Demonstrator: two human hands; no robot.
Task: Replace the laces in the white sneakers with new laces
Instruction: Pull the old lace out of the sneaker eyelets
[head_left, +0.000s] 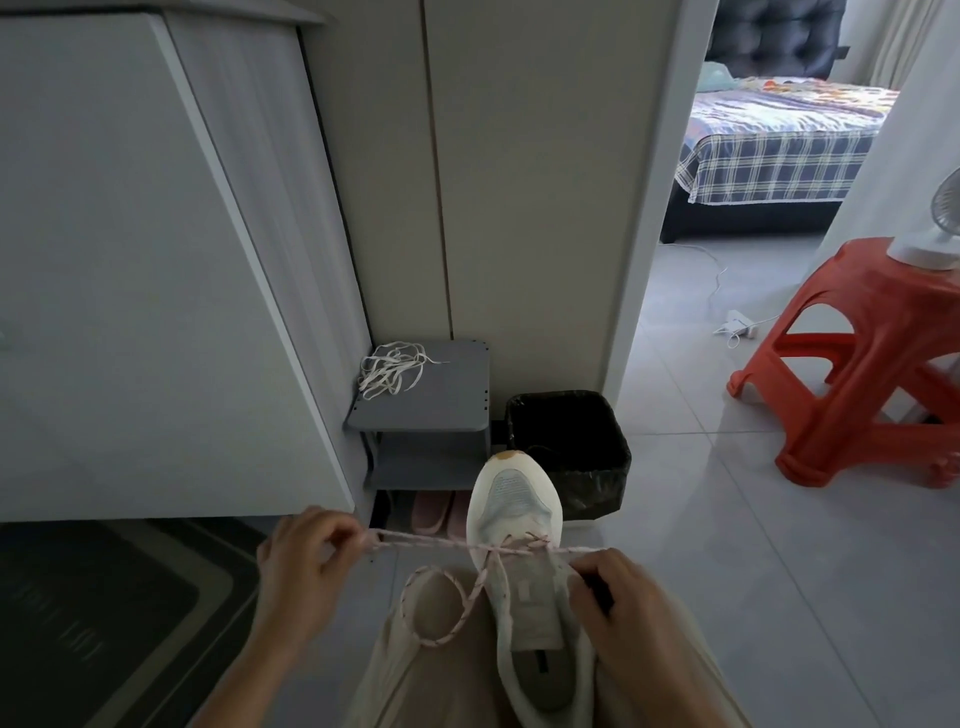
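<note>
Sneaker (514, 525): on the lap, toe pointing away, long axis fore-and-aft.
Lace (431, 543): drawn crosswise through the lowest eyelets, with a slack loop lying to the left.
Left hand (301, 561): pinching the Lace, well out left.
Right hand (618, 597): curled on the Lace's other run, against the Sneaker, so the nearer hand.

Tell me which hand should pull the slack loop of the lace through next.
Probably left. The left hand pinches the pink lace on the side where its slack loop lies, while the right hand grips the sneaker at its edge, steadying it.
</note>
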